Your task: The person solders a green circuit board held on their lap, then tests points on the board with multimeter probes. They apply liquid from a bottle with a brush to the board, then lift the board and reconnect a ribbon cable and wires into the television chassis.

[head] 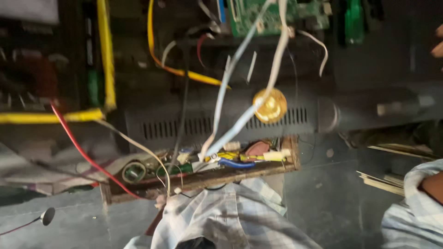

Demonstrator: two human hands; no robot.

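We see a brown circuit board (203, 173), stiff yet fragile and best held by its edges, lying before a black vented casing (221, 122). A checked sleeve (226, 216) hides our hand; we cannot tell its grip.

I see pale cables (230, 87) and gold disc (270, 106) hanging across the vented black casing (221, 122) | red wire (83, 152) and yellow cable (107, 55) crowd left side | brown circuit board (203, 173) packed with parts | bare grey floor (323, 198) right of board open | checked sleeve (410, 207) blocks far right
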